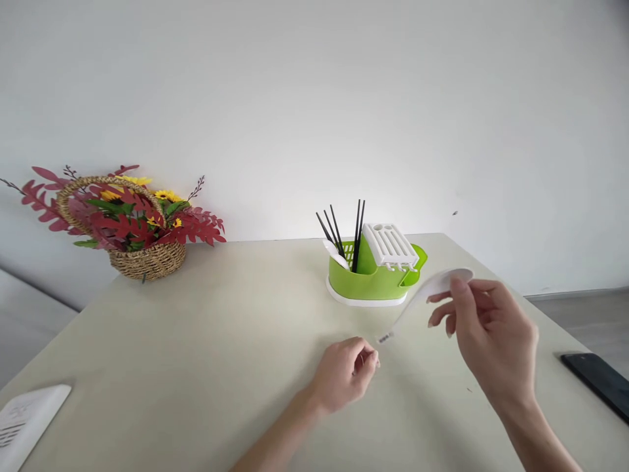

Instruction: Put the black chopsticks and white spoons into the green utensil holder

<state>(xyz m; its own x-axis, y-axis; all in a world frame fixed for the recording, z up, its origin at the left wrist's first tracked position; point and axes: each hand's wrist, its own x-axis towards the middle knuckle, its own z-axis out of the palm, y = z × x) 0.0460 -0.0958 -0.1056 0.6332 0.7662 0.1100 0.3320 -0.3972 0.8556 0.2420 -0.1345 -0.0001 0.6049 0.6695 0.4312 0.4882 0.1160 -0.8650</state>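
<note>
My right hand [491, 328] pinches a white soup spoon [426, 288] by its bowl, between thumb and fingers. The spoon is held above the table, its handle slanting down to the left toward my left hand [346, 372]. My left hand is closed, fingers curled, just above or on the table, and I see nothing in it. A small gap shows between it and the handle's dark-marked tip. Behind both hands stands a green utensil holder [366, 285] with a white slotted top. Black chopsticks [358, 236] and another white spoon [337, 255] stand in its left part.
At the back left of the pale table [196, 354] is a woven basket [147, 261] with red leaves and yellow flowers. A white slotted object [34, 419] lies at the front left. A black phone [599, 380] lies by the right edge. The wall [314, 118] rises behind.
</note>
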